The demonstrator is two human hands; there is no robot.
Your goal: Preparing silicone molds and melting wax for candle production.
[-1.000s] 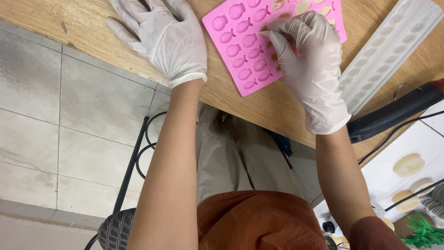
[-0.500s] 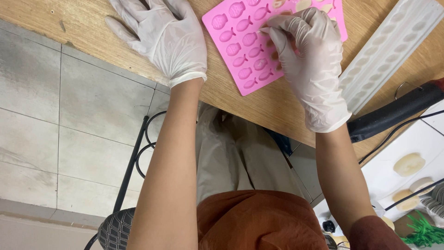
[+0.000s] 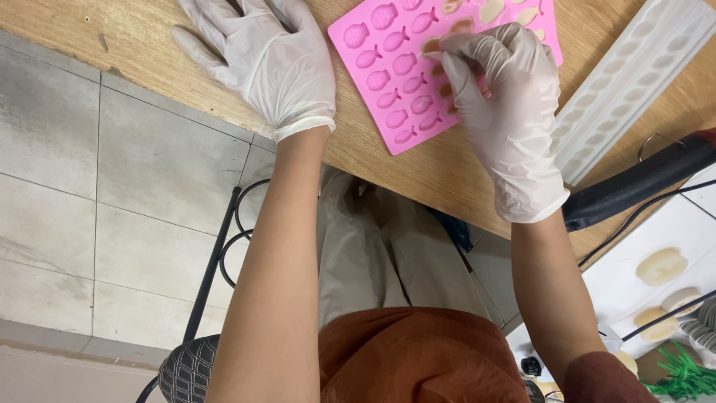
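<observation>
Thin, slightly wrinkled rubbery gloves (image 3: 283, 67) are showing a soft sheen; the pink mould (image 3: 395, 82) is looking like smooth matt silicone, lying on a grained wooden counter (image 3: 97, 30)

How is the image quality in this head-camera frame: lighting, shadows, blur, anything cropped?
Head view: even, soft light, no glare. The pink silicone mould with fish-shaped cavities is sharp, cropped by the top edge. The white-gloved left hand, flat on the wooden table, loses its fingertips at the top. The white-gloved right hand casts a faint shadow on the mould. No motion blur.
</observation>
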